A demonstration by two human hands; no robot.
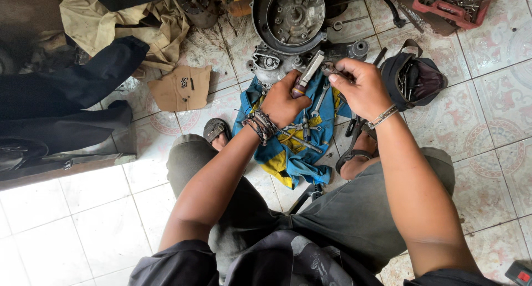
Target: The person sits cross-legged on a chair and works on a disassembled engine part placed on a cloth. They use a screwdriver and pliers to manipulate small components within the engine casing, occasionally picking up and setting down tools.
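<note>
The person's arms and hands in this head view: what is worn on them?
Both forearms are bare, with no gloves. The left hand has a stack of dark braided and beaded wristbands at the wrist. The right hand has a single silver metal chain bracelet. Dark short sleeves show at the upper arms.

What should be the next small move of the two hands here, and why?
Probably the left hand should bring the tip of the tool it grips a little closer to the engine casing. The tool's metal end points up at the casing's lower edge, and the right hand is closed on a small part beside it. Whether the tip already touches the casing is hidden.
</note>
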